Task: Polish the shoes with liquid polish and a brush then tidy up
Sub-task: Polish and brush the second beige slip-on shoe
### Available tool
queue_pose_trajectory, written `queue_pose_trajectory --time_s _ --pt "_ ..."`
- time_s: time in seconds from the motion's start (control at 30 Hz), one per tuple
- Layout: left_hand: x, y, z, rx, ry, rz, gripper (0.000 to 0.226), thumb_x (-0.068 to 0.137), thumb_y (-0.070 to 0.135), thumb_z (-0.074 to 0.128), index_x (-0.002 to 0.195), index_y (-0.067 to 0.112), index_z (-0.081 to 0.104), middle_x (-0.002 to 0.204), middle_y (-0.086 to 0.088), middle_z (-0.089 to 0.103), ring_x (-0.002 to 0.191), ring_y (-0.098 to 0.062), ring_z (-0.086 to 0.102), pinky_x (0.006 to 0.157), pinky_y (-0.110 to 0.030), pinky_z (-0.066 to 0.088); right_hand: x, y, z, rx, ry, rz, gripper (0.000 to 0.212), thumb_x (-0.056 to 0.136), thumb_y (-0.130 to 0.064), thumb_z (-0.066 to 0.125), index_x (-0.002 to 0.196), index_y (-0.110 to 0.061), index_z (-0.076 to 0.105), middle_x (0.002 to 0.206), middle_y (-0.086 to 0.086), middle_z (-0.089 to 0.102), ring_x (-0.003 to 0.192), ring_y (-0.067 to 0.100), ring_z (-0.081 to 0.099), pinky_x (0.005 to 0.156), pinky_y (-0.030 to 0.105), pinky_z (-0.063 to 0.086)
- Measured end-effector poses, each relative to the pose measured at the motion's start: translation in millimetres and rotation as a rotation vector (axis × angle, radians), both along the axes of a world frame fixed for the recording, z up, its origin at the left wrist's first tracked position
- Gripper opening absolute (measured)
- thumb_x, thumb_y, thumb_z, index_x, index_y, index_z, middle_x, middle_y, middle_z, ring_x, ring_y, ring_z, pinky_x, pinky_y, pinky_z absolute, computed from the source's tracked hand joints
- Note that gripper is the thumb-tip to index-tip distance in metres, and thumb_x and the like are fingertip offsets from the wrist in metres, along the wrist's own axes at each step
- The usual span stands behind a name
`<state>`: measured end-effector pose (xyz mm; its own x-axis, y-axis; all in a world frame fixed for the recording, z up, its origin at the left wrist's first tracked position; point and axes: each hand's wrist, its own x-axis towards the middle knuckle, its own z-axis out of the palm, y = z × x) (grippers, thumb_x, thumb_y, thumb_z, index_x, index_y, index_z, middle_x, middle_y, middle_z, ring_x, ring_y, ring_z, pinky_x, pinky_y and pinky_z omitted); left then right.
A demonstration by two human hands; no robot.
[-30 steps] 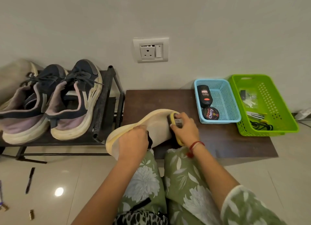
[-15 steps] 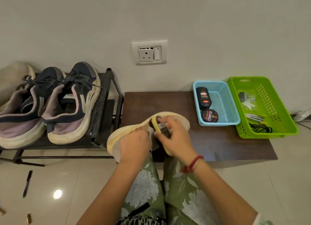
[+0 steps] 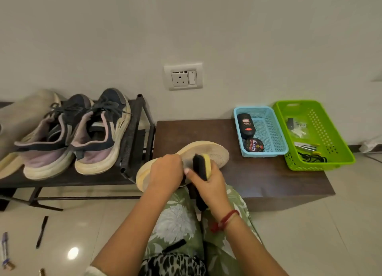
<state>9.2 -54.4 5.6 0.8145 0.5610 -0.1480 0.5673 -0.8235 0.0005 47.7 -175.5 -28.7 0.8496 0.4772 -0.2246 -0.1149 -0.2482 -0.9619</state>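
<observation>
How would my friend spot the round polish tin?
On the dark bench, find the blue basket beside the green basket. The tin lies at its near end. It is flat, round and marked Cherry, unlike the long black bottle beyond it.
</observation>
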Motion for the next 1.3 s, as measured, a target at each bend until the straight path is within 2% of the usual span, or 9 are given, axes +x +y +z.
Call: queue_pose_trajectory --time_s 0.13,0.2,0.37,0.47,0.6,0.77,0.93,1.1,1.3 --pt "0.6 5.9 11.9 -0.063 -0.040 0.001 0.021 0.096 0.018 0.044 0.097 0.009 0.062 0.098 -0.010 0.066 0.089 -0.029 0.063 0.065 -0.032 0.039 2.6 -3.8 -8.8 -0.168 -0.105 0.271 0.082 0.065 -0.030 0.073 0.139 -0.029 0.039 0.130 0.003 0.048 0.120 0.018 0.047 0.100 0.029 0.040" --pt "0.1 4.9 18.4 -0.048 -0.036 -0.014 0.021 0.096 0.019 0.044 0.099 0.008 0.061 0.098 -0.010 0.067 0.089 -0.028 0.063 0.065 -0.032 0.041 1.5 -1.4 -6.8 -0.184 -0.129 0.283 0.089 0.068 -0.028 0.078 0.145 -0.027 0.032 0.136 0.003 0.042 0.125 0.018 0.041 0.103 0.027 0.035" --pt "-5.7 -9.1 37.2 0.025 -0.007 -0.065 0.021 0.096 0.019 0.042 0.099 0.011 0.062 0.097 -0.007 0.066 0.086 -0.025 0.063 0.063 -0.031 0.041 -12.7 14.3 5.9 -0.210 -0.230 0.043 0.059 0.077 -0.026 0.071 0.129 -0.024 0.044 0.109 0.007 0.066 0.098 0.030 0.062 0.082 0.038 0.052" --pt "-15.6 -14.3 44.7 0.084 -0.080 -0.080 0.022 0.097 0.022 0.041 0.097 0.015 0.062 0.095 -0.004 0.066 0.084 -0.023 0.062 0.060 -0.031 0.038 -6.7 15.0 23.2 -0.175 -0.229 -0.062 0.055 0.078 -0.015 0.067 0.128 -0.021 0.046 0.089 0.006 0.065 0.085 0.031 0.061 0.072 0.030 0.047" --pt "-38.1 -19.7 32.8 0.010 -0.231 -0.028 0.027 0.098 0.030 0.039 0.117 0.022 0.057 0.111 0.001 0.063 0.113 -0.021 0.054 0.105 -0.053 0.034 7.5 18.0 33.2 -0.022 -0.031 -0.210 0.058 0.078 -0.006 0.067 0.130 -0.021 0.046 0.093 0.002 0.057 0.092 0.024 0.057 0.079 0.030 0.045" --pt "-72.3 -32.7 -9.9 -0.283 -0.275 0.242 0.080 0.088 0.053 0.050 0.149 0.014 0.016 0.155 -0.008 0.017 0.143 -0.029 0.015 0.111 -0.056 0.026 17.8 18.6 8.3 0.153 0.500 -0.315 0.076 0.073 -0.003 0.072 0.138 -0.024 0.040 0.118 0.014 0.060 0.102 0.032 0.059 0.090 0.052 0.051" --pt "-92.4 -39.0 -20.7 -0.507 -0.407 0.507 0.093 0.090 0.046 0.052 0.151 0.011 -0.008 0.156 -0.023 -0.012 0.142 -0.044 0.007 0.113 -0.048 0.020 7.5 19.3 -10.1 0.198 0.543 -0.268 0.069 0.066 -0.003 0.078 0.127 -0.018 0.051 0.107 0.015 0.066 0.095 0.032 0.065 0.080 0.047 0.056" --pt "-88.2 -29.1 -11.2 -0.850 -0.735 0.826 0.106 0.081 0.040 0.070 0.152 0.025 -0.007 0.151 -0.022 0.016 0.133 -0.040 0.031 0.106 -0.044 0.033 9.6 22.6 -41.5 0.191 0.654 -0.181 0.073 0.056 -0.017 0.081 0.125 -0.014 0.056 0.106 0.016 0.069 0.094 0.034 0.068 0.075 0.046 0.058" --pt "-109.4 -24.6 -26.8 -0.619 -0.730 0.525 0.117 0.068 0.040 0.081 0.151 0.016 0.004 0.145 -0.012 0.022 0.132 -0.029 0.030 0.100 -0.032 0.033 17.8 3.5 -23.4 0.094 0.529 -0.029 0.058 0.069 -0.009 0.079 0.123 -0.012 0.059 0.106 0.015 0.069 0.099 0.035 0.065 0.089 0.051 0.053"
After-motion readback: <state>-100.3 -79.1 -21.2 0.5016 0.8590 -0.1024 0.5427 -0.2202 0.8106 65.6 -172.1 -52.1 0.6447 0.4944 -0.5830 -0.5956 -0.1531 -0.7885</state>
